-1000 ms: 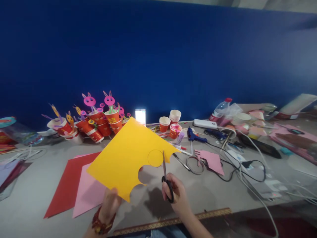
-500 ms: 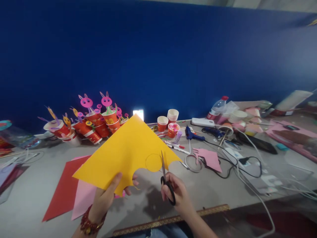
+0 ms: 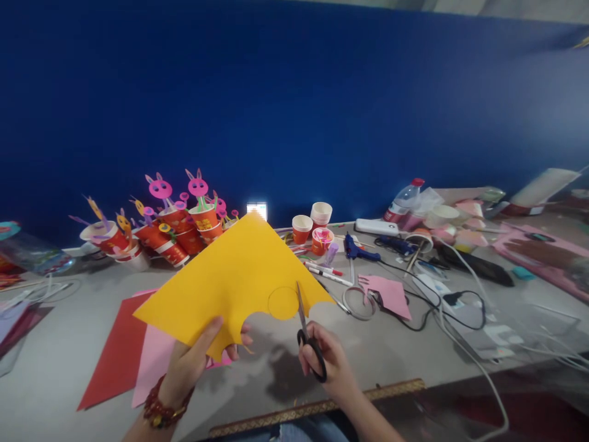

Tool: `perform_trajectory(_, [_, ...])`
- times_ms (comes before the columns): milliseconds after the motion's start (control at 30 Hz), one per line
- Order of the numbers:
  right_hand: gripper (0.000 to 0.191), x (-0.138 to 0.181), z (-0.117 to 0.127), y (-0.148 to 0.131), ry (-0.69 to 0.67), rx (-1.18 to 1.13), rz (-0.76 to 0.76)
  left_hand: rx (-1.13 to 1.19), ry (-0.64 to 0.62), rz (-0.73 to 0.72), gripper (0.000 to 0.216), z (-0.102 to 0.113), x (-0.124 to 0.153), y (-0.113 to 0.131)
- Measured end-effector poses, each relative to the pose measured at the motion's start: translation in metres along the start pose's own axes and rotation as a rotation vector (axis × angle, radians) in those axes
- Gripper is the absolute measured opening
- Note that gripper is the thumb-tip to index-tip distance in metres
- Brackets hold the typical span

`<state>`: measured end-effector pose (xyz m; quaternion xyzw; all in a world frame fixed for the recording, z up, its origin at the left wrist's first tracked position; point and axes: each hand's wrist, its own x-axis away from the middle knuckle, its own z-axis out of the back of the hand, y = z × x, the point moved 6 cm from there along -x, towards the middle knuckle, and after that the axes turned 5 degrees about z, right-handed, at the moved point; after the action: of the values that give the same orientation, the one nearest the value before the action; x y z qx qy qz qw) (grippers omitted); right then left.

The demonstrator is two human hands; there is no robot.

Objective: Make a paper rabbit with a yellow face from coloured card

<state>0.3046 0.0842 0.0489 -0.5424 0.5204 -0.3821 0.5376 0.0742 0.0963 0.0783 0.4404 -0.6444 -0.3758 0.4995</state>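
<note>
My left hand point(image 3: 193, 359) pinches the lower edge of a yellow paper sheet point(image 3: 230, 282) and holds it tilted above the grey table point(image 3: 59, 362). A circle point(image 3: 283, 302) is drawn near the sheet's right edge, and round bites are cut from its lower edge. My right hand point(image 3: 329, 362) grips black-handled scissors point(image 3: 307, 334). The blades point up and cut into the sheet just right of the drawn circle.
Red paper point(image 3: 115, 350) and pink paper point(image 3: 154, 362) lie flat under the yellow sheet. Decorated red cups point(image 3: 175, 236) stand at the back left. A blue glue gun point(image 3: 359, 250), a tape ring point(image 3: 358, 303), a pink cut-out point(image 3: 389, 293), cables and a bottle point(image 3: 405, 199) crowd the right.
My left hand shifted its grip along the lower edge and turned the yellow sheet flatter and leftward. The scissors stayed beside the drawn circle.
</note>
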Motion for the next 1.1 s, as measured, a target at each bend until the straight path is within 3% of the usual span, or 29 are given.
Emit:
perform_trajectory(267, [0.050,0.000,0.000,0.000,-0.006,0.018,0.016,0.028,-0.043,0.003,0.032,0.000,-0.001,0.009])
perform_trajectory(567, [0.051,-0.002,0.002,0.003,-0.001,0.013,0.022,-0.051,0.053,-0.019,0.038,0.001,0.000,0.023])
perform_trajectory(1100, [0.052,-0.002,0.008,0.002,-0.033,0.113,-0.019,-0.131,-0.001,-0.020,0.038,0.010,-0.005,0.029])
